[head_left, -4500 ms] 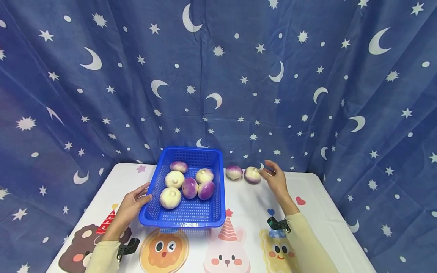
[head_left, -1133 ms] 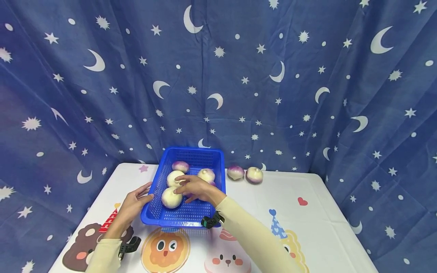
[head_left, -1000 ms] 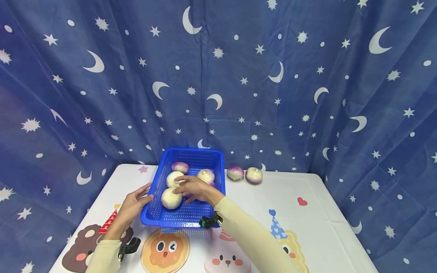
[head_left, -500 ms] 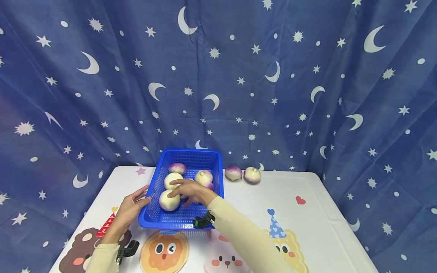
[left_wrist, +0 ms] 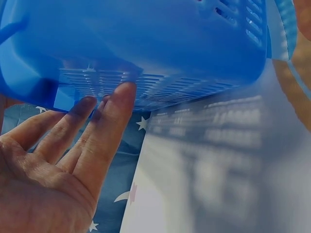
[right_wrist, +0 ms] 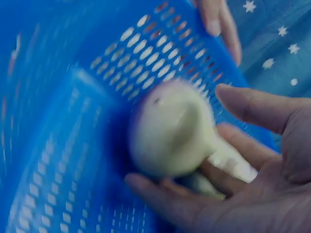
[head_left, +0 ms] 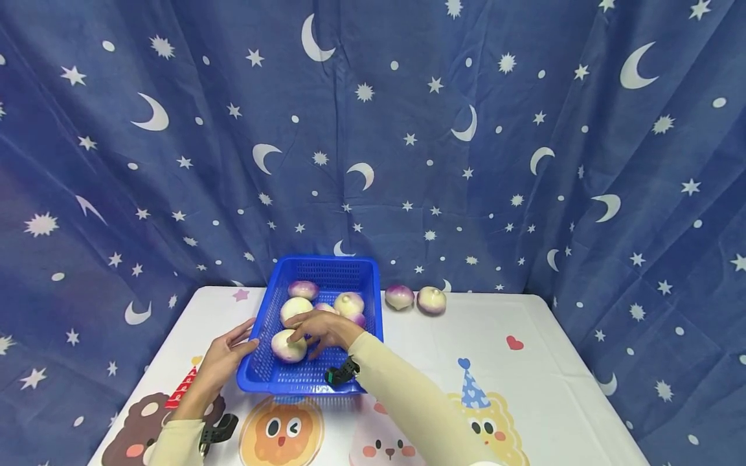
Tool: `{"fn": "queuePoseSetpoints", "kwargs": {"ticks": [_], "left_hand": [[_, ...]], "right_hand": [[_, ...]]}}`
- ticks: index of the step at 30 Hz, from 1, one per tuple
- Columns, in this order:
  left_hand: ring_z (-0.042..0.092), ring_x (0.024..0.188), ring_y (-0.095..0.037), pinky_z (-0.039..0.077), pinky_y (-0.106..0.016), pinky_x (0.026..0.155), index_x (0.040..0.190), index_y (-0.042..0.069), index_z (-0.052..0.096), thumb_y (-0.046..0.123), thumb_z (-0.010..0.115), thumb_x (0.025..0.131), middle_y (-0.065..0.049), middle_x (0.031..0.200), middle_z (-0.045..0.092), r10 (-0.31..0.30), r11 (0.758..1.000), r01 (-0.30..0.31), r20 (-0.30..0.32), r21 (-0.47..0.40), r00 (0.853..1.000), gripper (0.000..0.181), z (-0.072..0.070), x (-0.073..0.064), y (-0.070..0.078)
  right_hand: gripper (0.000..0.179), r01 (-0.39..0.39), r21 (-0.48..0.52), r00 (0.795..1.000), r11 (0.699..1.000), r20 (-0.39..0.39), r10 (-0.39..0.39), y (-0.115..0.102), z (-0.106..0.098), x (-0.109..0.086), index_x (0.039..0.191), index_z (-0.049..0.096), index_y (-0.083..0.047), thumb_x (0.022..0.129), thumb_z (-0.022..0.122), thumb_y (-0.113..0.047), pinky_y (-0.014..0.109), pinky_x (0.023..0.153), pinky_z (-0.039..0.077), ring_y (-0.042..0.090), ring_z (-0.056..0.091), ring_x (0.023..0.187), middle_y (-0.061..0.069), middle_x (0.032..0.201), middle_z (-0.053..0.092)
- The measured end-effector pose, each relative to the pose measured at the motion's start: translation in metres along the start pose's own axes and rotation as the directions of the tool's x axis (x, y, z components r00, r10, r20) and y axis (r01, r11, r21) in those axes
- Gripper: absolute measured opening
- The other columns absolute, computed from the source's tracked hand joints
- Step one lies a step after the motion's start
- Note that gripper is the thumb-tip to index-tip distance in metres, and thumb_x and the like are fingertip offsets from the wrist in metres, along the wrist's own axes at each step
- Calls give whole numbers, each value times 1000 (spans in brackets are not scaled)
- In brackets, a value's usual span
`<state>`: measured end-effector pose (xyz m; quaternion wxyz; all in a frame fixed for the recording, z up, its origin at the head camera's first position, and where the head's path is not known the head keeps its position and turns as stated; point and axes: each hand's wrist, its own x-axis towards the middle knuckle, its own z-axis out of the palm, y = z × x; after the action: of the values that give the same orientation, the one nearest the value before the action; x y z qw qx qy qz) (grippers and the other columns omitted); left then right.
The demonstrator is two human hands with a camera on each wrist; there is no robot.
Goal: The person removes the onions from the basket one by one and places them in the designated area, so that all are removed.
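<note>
Seemingly touching bulb (head_left: 283, 350) from above with right hand (head_left: 328, 329): loosely spread, not gripping, with thumb apart. In basket (head_left: 285, 388), front left, between hands; roundish, without clear long axis. Nearer to right; parted by wall from left hand (head_left: 219, 360), laid straight-fingered outside. Cannot tell about thumb hold on rim.

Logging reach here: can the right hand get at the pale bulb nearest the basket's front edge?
Probably yes: the right hand is right at the pale bulb, and the open-topped basket leaves its way free.
</note>
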<state>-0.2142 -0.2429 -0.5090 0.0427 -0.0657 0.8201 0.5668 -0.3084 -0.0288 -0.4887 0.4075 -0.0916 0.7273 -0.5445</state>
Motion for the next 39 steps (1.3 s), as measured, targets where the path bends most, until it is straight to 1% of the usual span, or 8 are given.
{"fn": "queuePoseSetpoints", "kwargs": {"ticks": [3, 8, 11, 18, 23, 30, 34, 39], "left_hand": [[42, 138, -45, 39, -54, 111, 154, 13, 33, 28, 58, 99, -26, 155, 35, -12, 1000, 12, -3, 4, 1000, 63, 0, 0, -1], [46, 136, -45, 50, -49, 103, 154, 14, 34, 30, 58, 99, -26, 154, 36, -14, 1000, 14, -6, 12, 1000, 62, 0, 0, -1], [45, 136, -45, 49, -50, 104, 154, 15, 33, 30, 58, 99, -26, 154, 36, -16, 1000, 16, -1, 16, 1000, 62, 0, -1, -1], [47, 135, -45, 44, -52, 107, 154, 12, 33, 28, 58, 99, -27, 153, 37, -3, 1000, 3, 1, 28, 1000, 62, 0, -3, -1], [47, 135, -45, 46, -51, 106, 154, 11, 33, 27, 57, 99, -27, 154, 36, 10, 1000, -10, 6, 20, 1000, 62, 0, 0, 1], [48, 134, -44, 52, -44, 100, 154, 11, 32, 28, 57, 99, -27, 153, 38, 17, 1000, -17, 5, 4, 1000, 62, -1, 1, 3], [49, 134, -44, 55, -39, 96, 154, 11, 33, 30, 57, 99, -27, 153, 38, 11, 1000, -11, 11, -4, 1000, 63, 0, 2, 2], [49, 133, -44, 53, -44, 100, 154, 13, 33, 30, 57, 99, -26, 153, 38, -6, 1000, 6, 3, 3, 1000, 63, 1, 1, 1]], "right_hand": [[51, -8, -29, 1000, 1000, 5, 8, 2, 0, 5, 134, 59, -9, 84, 69, -2, 61, 84, 55, 42, 53, 121, 6, 139, 56], [48, -9, -41, 1000, 999, 6, 10, 2, 2, 10, 131, 60, -8, 84, 69, -1, 59, 81, 57, 42, 49, 125, 5, 141, 55], [44, -16, -34, 1000, 999, -2, 15, 3, 4, 10, 127, 62, -9, 84, 69, -1, 57, 81, 57, 39, 51, 121, 6, 138, 56], [42, 8, -14, 1000, 1000, -1, -8, 6, 5, 9, 123, 64, -9, 82, 71, 0, 52, 78, 59, 31, 56, 111, 4, 143, 54], [39, 17, 3, 1000, 1000, 1, -17, -3, 4, 4, 121, 64, -10, 83, 71, -1, 55, 83, 57, 30, 58, 108, 3, 141, 54], [40, 48, 2, 999, 999, 17, -48, -17, 7, -6, 121, 66, -13, 84, 73, -2, 53, 82, 58, 34, 59, 117, 7, 140, 55], [39, 70, -4, 997, 998, 17, -70, -20, 9, -15, 122, 65, -13, 84, 72, -2, 51, 80, 59, 29, 62, 107, 5, 133, 58], [38, 106, 23, 994, 994, 17, -107, -19, 5, -26, 120, 67, -15, 85, 73, -4, 48, 76, 60, 21, 63, 91, 6, 117, 61]]}}
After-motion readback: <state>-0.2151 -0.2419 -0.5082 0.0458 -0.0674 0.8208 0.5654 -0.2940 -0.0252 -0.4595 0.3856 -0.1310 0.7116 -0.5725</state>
